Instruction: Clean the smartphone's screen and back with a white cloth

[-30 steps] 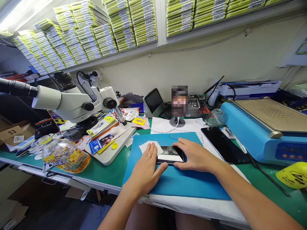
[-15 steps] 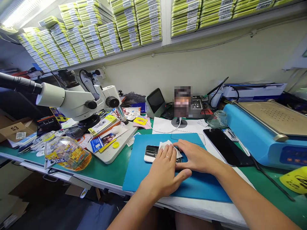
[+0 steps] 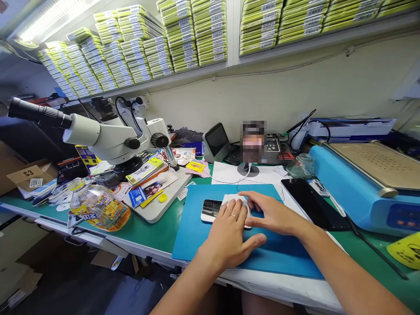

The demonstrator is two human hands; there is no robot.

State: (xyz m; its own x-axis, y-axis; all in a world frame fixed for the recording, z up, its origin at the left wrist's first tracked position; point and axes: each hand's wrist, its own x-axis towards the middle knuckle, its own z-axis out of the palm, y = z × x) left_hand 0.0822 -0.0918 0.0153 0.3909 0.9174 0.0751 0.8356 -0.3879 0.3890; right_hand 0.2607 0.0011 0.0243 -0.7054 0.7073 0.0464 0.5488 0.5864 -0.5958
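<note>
A phone point(image 3: 206, 216) with a dark, reflective face and pale edge lies flat on the blue mat point(image 3: 193, 238). Over its right part is a white wipe point(image 3: 229, 198), which looks like tissue or thin cloth. My left hand point(image 3: 231, 227), with a ring on one finger, presses flat on the wipe, fingers stretched out and thumb apart. From the right, my right hand point(image 3: 275, 213) grips the phone's right end between thumb and curled fingers; that end is mostly hidden by the hands and the wipe.
To the right lie a large black phone point(image 3: 310, 203) and a blue heating plate machine point(image 3: 348, 188). A glass jar point(image 3: 301, 166) stands behind. Left are a microscope point(image 3: 114, 140), a plastic jar point(image 3: 101, 210) on its side and a pale board point(image 3: 160, 213) bearing packets.
The view has shifted slightly, moving the whole scene a little right and down. Both hands stay at the phone, with the wipe under my left fingers.
</note>
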